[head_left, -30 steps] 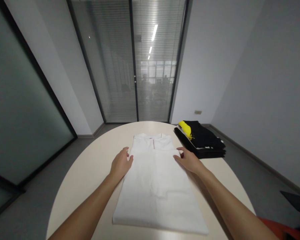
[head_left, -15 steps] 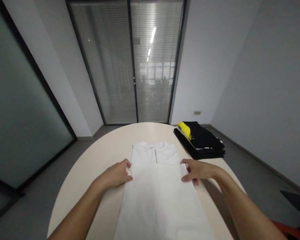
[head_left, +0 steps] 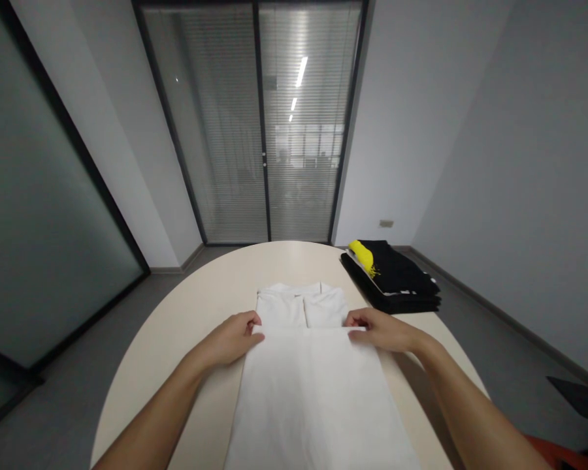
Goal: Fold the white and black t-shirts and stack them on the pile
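A white shirt (head_left: 308, 398) lies lengthwise on the round table, folded into a long strip, its collar end pointing away from me. A straight folded edge crosses it between my hands, and two flaps meet at a slit beyond that edge. At the left end of this edge, my left hand (head_left: 235, 336) pinches the cloth between thumb and fingers. My right hand (head_left: 379, 328) grips the right end of the same edge, its fingertips partly tucked behind the fabric. The near end of the shirt runs out of view at the bottom.
The pale round table (head_left: 191, 333) has a curved edge on both sides. A stack of folded black clothes (head_left: 396, 277), the top one with a yellow print, sits at the far right. Beyond stands a glass door with blinds (head_left: 215, 130). A dark and red object (head_left: 563, 454) shows at lower right.
My right hand has shifted slightly left and up along the folded edge, its fingers closing further on the cloth. The left hand has barely moved. The right corner of the fold looks flatter.
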A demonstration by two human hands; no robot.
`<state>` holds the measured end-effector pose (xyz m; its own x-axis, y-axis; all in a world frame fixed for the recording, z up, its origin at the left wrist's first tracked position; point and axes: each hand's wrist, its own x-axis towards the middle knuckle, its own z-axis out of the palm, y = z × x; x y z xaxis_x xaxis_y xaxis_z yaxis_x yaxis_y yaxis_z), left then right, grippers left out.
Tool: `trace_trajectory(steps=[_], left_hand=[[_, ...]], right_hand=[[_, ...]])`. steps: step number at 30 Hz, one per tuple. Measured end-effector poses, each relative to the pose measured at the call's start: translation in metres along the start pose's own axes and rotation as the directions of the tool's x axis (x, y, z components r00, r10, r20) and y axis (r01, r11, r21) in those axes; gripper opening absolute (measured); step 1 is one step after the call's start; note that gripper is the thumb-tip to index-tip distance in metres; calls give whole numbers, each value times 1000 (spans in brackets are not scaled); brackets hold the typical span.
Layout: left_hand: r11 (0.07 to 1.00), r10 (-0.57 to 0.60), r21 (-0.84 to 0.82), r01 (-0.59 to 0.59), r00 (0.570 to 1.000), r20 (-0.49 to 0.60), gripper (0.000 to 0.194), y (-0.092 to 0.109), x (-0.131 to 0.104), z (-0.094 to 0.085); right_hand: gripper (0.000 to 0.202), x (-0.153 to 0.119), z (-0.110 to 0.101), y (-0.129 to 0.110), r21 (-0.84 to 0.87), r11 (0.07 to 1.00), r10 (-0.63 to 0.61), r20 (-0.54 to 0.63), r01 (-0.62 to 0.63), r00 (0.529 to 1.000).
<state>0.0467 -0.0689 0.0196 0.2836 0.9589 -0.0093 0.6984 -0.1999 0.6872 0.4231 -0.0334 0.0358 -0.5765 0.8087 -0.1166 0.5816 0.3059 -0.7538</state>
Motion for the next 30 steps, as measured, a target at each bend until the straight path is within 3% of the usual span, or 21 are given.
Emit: trace_trajectory(steps=[3,6,8,11,14,18,22,26,30], left_hand=[[996,46,-74,-56,989,-137,20,2,4,0],[988,32,-127,-88,923,-385,25,-5,15,7],[974,17,-200,-109,910,-414,32,-16,24,16],[958,26,-262,-117,945,-327,43,-33,33,28],[975,33,-198,-101,947,-320,43,-38,34,33],[1000,-1,15,6,948,-317,43,-25,29,27],[981,-13,185,59,971,-241,40,-8,23,16],[989,0,148,15,995,-99,39,-4,14,4],[997,62,39,-66,995,84,38,-7,5,-4]], right_hand=[[18,3,0,-3,-54,997,-61,-165,53,984],[29,11,4,0,-159,987,-81,-420,15,904],[33,18,10,7,-194,981,-84,-464,-9,882],[36,24,18,19,-218,975,-61,-410,-33,910],[45,26,21,27,-212,975,-24,-405,-68,914],[42,27,19,25,-246,967,-31,-389,-71,921],[33,26,14,19,-222,970,25,-329,-103,944],[29,16,6,14,-155,979,105,-192,-135,976],[19,0,0,3,-88,992,99,77,-92,992]])
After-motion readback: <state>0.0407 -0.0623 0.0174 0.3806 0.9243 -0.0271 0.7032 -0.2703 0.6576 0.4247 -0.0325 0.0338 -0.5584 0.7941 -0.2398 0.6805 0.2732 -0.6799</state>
